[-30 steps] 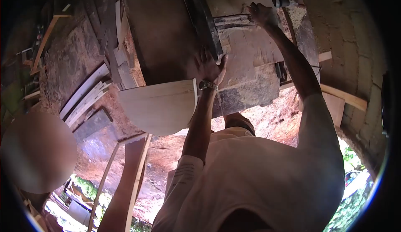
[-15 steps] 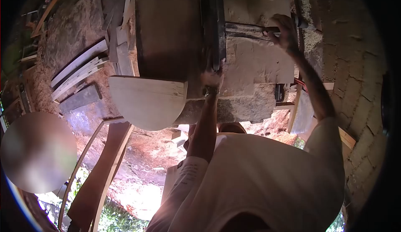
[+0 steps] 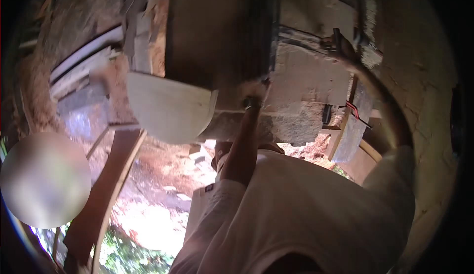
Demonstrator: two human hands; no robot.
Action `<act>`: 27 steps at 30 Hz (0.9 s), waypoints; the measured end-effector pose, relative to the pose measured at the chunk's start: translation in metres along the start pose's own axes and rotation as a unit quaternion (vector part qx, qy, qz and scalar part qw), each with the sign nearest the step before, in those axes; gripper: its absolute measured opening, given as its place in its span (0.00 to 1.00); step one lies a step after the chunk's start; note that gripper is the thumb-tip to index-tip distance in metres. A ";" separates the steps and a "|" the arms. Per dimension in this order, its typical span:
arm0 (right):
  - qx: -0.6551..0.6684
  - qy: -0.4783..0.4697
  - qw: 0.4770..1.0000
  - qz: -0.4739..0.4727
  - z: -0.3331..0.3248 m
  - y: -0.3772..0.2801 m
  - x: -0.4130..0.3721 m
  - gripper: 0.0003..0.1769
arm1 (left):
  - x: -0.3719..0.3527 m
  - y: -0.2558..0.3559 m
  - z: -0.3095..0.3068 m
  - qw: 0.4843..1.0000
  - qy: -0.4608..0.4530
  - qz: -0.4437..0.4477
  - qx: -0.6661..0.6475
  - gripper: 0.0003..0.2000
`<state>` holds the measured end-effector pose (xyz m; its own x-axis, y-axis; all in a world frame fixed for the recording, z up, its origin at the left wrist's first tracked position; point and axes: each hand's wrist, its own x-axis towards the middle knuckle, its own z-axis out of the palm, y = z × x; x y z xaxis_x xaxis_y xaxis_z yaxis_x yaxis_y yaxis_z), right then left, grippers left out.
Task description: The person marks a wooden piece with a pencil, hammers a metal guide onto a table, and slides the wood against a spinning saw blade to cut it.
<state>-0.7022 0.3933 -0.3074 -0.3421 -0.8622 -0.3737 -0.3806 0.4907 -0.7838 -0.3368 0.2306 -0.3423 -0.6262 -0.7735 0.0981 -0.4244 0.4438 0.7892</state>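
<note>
My left hand [image 3: 255, 91] rests at the near end of a long dark bar [image 3: 274, 27], next to a wide brown surface [image 3: 202, 37]. Motion blur hides how its fingers lie. Farther right, my right hand [image 3: 345, 52] is closed around a short dark handle [image 3: 337, 36] at the end of a narrow dusty slot [image 3: 298, 38] in the machine-like top [image 3: 311, 76]. A pale half-round wooden board [image 3: 170, 107] lies across the near left corner of the brown surface.
Pale curved wood strips [image 3: 86, 59] lie on the sawdust-covered ground at left. A long curved plank [image 3: 113, 190] leans below them. Red cables [image 3: 352, 109] hang at the right edge of the top. A blurred round patch [image 3: 45, 180] covers the lower left.
The whole view has shifted slightly and blurred. My right hand has turned on the dark handle, which now points upward in the picture. My left hand stays near the bar's end.
</note>
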 end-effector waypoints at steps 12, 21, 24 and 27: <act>-0.232 -0.191 0.952 -0.061 -0.042 -0.026 0.027 0.30 | 0.051 -0.085 -0.212 0.940 0.050 -0.125 0.314 0.46; -0.325 -0.164 0.931 0.003 -0.038 -0.021 0.022 0.27 | 0.030 -0.188 -0.249 0.948 0.083 -0.285 0.113 0.34; -0.259 -0.166 0.951 0.020 -0.036 -0.029 0.020 0.30 | 0.027 -0.227 -0.236 0.948 0.082 -0.306 0.037 0.31; -0.251 -0.151 0.955 0.049 -0.033 -0.039 0.023 0.35 | 0.042 -0.223 -0.237 0.957 -0.057 -0.284 0.007 0.32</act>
<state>-0.7237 0.3585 -0.2685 -0.1617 -0.7688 -0.6187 -0.7492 0.5037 -0.4301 -0.1138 -0.0084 -0.3708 -0.3589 -0.8381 -0.4108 -0.7256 -0.0263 0.6876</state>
